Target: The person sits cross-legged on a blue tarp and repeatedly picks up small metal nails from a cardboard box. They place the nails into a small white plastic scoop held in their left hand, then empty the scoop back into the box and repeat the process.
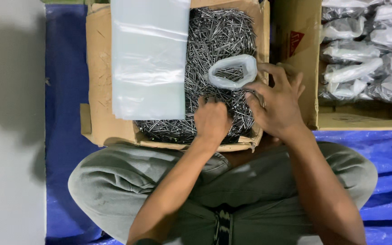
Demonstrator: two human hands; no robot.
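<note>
A cardboard box (pixel 98 68) in front of me is full of loose grey nails (pixel 218 36). My left hand (pixel 213 121) is closed, knuckles up, pressed into the nails near the box's front edge; what its fingers hold is hidden. My right hand (pixel 277 102) grips the rim of a small clear plastic bag (pixel 232 72) that stands open on the nail pile with some nails inside. A stack of flat clear plastic bags (pixel 148 54) lies across the left half of the box.
A second cardboard box (pixel 296 50) at the right holds several filled, closed plastic bags (pixel 364 59) of nails. A blue tarp (pixel 64 90) lies under both boxes. My crossed legs (pixel 114 181) in grey trousers sit against the front box. Grey floor (pixel 10 136) is at the left.
</note>
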